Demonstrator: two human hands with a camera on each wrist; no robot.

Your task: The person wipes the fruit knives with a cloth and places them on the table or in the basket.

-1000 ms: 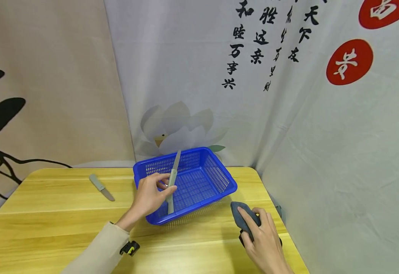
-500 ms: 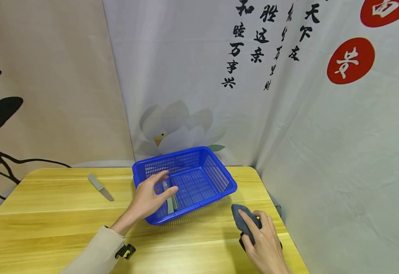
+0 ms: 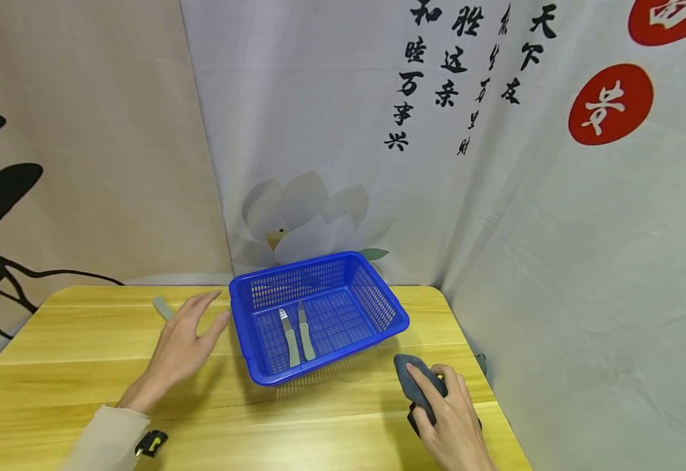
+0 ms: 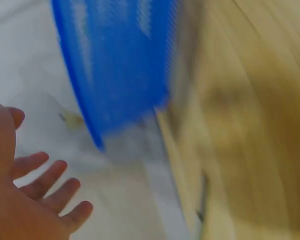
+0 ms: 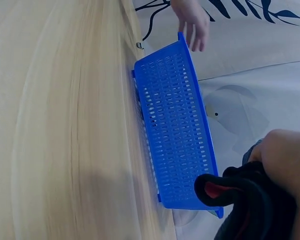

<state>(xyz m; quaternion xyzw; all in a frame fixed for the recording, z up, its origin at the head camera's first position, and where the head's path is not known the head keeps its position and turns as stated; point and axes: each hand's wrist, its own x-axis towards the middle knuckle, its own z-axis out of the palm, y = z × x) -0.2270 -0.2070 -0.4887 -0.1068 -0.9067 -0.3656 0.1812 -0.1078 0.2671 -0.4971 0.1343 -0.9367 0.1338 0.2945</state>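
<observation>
My left hand [image 3: 180,343] is raised above the table to the left of the blue basket [image 3: 325,367], fingers spread and holding nothing. It partly covers a knife on the table, whose grey-green handle [image 3: 163,307] shows beyond it. Inside the basket lie two small knives with grey-green handles, a left knife [image 3: 291,343] and a right knife [image 3: 305,337], side by side with blades toward the back. On the right, my right hand [image 3: 451,418] grips a folded grey-blue cloth [image 3: 413,379]. In the left wrist view the left hand's fingers [image 4: 45,180] are apart.
The wooden table [image 3: 319,432] ends at a fabric backdrop [image 3: 343,98] with printed characters behind the basket. Another fabric wall [image 3: 584,294] runs close along the table's right edge.
My left hand let go of a knife, which now lies in the basket beside the other one. The hand then moved left, out of the basket toward the table knife. The right hand barely moved.
</observation>
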